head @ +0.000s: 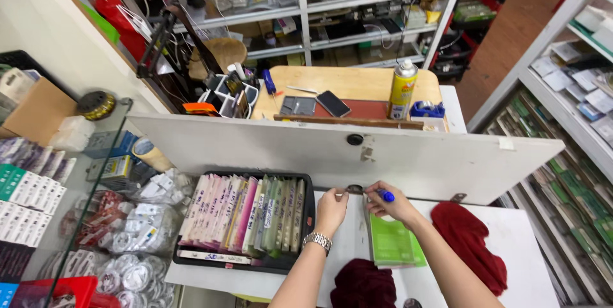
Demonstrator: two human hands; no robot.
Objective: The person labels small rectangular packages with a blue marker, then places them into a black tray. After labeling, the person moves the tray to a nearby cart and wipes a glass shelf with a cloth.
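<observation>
My left hand, with a metal watch on its wrist, pinches a small dark round part at the lower edge of a white hinged panel. My right hand grips a blue-handled tool and holds its tip at that same part. Both hands meet just under the panel's edge. Beneath them a green flat packet lies on the white counter.
A black tray of upright flat packets stands left of my hands. Red cloths lie on the counter. Beyond the panel a wooden table carries a phone, a spray can and tape. Shelves stand behind and at right.
</observation>
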